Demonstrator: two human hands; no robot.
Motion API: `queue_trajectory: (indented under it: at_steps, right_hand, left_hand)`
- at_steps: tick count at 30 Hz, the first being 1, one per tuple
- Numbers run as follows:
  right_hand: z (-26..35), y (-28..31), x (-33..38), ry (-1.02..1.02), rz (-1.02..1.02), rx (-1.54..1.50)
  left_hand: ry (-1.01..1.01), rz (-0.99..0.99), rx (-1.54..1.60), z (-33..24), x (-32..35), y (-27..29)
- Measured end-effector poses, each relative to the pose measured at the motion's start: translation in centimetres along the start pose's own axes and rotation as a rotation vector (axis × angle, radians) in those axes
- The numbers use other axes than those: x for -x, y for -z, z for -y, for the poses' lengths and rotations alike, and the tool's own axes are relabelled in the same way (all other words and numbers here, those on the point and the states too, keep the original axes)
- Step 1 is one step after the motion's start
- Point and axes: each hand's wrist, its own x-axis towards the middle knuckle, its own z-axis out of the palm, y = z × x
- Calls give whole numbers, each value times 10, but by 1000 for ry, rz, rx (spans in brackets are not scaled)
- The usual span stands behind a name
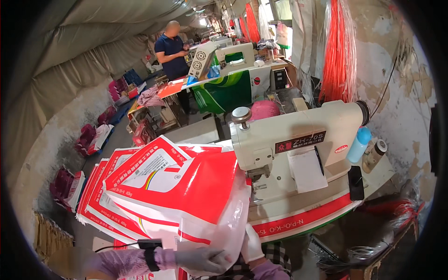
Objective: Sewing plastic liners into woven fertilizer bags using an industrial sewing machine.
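A red and white woven sack (186, 196) with a clear plastic liner lies in front of me, its open end toward the lower right. My left hand (203, 260), in a pale glove with a black band on the wrist, grips the sack's lower edge. My right hand (252, 245), gloved in white, pinches the liner edge right beside it. The sack's right side reaches the needle area of a cream sewing machine (298, 140). More red and white sacks (105, 196) are stacked beneath it to the left.
On the machine table (298, 217) stand a blue bottle (358, 144), a small brown bottle (374, 156) and a black phone (355, 183). Orange cord bundles (338, 51) hang behind. A person in a dark shirt (171, 51) stands at another sewing machine (224, 56) with green sacks (224, 93).
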Motion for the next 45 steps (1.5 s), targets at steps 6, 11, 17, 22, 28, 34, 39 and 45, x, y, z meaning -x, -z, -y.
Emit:
queue_trajectory:
  at_steps: [6,11,17,22,28,34,39,45]
  right_hand:
    - [-16,12,38,148,-63,762]
    - [11,-38,120,213,-125,1182]
    - [21,-4,26,218,-315,1507]
    - [6,-14,-8,178,-377,1813]
    - [-9,18,6,227,-234,2120]
    - [44,-7,-97,313,-339,2233]
    - [41,-15,-137,162,-549,2133]
    - [55,-10,-129,-71,-340,2205]
  left_hand:
    - [-303,-43,-853,6,-52,-15]
    - [-538,3,-1126,51,-41,-48]
    - [-388,29,-1116,31,-46,-65]
    - [-292,321,-1051,-59,-31,-36]
    - [-399,797,-1445,-108,-38,23]
    - [-43,801,-1024,-91,-96,59]
    - [-221,580,-1036,-76,-110,21]
    - [10,-65,-1352,-138,-41,131]
